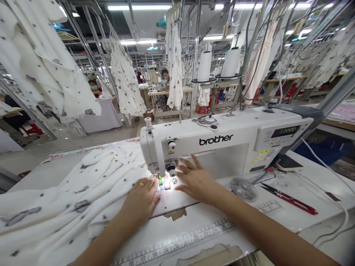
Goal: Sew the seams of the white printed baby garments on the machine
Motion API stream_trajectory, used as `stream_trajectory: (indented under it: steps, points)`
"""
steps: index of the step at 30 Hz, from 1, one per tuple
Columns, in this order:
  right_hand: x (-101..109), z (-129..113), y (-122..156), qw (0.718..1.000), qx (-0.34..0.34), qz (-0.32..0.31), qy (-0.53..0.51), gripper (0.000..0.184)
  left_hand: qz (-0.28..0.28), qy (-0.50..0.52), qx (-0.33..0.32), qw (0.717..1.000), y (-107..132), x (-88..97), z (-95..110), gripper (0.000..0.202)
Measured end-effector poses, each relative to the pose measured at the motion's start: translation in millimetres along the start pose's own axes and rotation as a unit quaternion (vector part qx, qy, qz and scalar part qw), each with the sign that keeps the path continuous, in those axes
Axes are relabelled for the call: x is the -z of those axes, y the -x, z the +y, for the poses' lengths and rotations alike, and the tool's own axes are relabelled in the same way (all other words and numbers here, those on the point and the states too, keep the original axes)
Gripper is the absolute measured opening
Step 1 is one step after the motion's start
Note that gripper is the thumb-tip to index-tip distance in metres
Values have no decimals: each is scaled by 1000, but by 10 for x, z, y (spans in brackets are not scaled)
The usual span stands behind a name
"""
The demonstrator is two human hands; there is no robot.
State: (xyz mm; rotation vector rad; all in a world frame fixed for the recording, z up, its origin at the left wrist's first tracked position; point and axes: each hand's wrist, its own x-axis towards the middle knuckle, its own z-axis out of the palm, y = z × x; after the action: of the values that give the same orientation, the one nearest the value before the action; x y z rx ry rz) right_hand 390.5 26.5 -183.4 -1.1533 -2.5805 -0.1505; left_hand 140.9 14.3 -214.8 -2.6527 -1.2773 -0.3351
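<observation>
A white sewing machine (194,140) stands before me, its lamp lighting the needle area and a green presser foot part (161,181). White fabric with grey and brown prints (80,199) spreads over the left of the table and reaches the needle. My left hand (142,194), with a ring on one finger, lies flat at the fabric's edge, just left of the presser foot. Right of the needle, my right hand (195,181) has its fingers spread, close to the round tension dial (171,168), holding nothing. Whether its fingertips touch the machine, I cannot tell.
Red-handled scissors (290,199) and a clear round dish (244,189) lie on the right of the table. A printed ruler strip (177,244) runs along the front. Two thread cones (204,66) stand behind the machine. Printed garments (124,77) hang beyond, and a person (165,75) sits farther back.
</observation>
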Motion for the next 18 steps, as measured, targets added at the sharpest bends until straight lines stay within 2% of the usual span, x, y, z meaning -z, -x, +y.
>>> stream_trajectory:
  steps: [3, 6, 8, 10, 12, 14, 18]
  points:
    - [85, 106, 367, 992, -97, 55, 62, 38, -9, -12, 22, 1000, -10, 28, -54, 35]
    - [16, 297, 898, 971, -175, 102, 131, 49, -12, -33, 81, 996, 8, 65, -247, 32]
    - [-96, 453, 1240, 959, -195, 124, 166, 58, -8, -54, 145, 988, 55, 101, -450, 31]
    - [-227, 599, 1502, 956, -186, 131, 184, 61, -2, -74, 212, 975, 126, 138, -659, 31]
    - [-346, 712, 1654, 963, -151, 134, 178, 62, 2, -89, 263, 961, 196, 169, -813, 31]
    - [-434, 783, 1710, 966, -140, 137, 166, 64, 3, -95, 292, 952, 240, 186, -874, 32]
    - [-508, 852, 1710, 968, -166, 140, 122, 66, 10, -73, 283, 956, 214, 191, -757, 39]
